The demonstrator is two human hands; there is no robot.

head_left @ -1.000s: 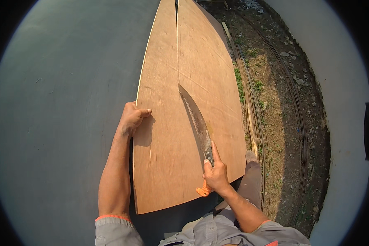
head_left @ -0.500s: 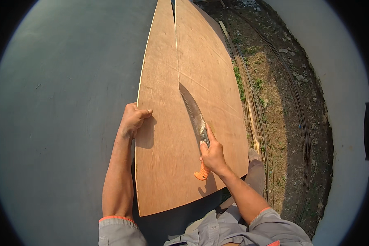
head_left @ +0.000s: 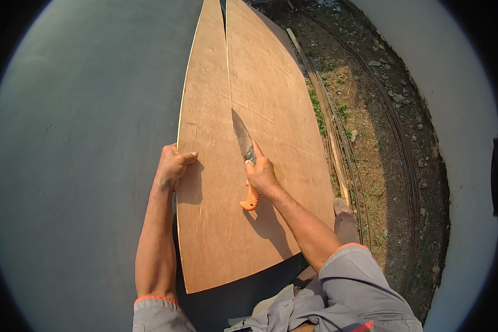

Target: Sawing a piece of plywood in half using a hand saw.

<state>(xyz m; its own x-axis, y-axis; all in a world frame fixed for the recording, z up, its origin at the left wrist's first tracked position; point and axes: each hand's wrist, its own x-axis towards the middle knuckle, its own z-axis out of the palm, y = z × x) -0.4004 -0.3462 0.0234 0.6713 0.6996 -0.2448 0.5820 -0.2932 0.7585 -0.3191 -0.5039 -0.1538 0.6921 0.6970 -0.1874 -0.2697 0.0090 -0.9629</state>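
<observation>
A large plywood sheet lies in front of me, with a long cut running from its far edge toward its middle. My right hand is closed round the orange handle of a hand saw. The saw's toothed, slightly curved blade sits in the near end of the cut, its far part hidden below the sheet. On the sheet's left edge my left hand is clamped, thumb on top and the other fingers curled at the edge.
Smooth grey surface stretches along the left. To the right, long wooden strips and thin metal rods lie on ground with grass and stones. A pale wall borders the far right. My shoe shows beside the sheet's right edge.
My right hand has pushed the saw forward and down, so less of its blade shows above the plywood. My left hand keeps its hold on the edge. The view has shifted slightly.
</observation>
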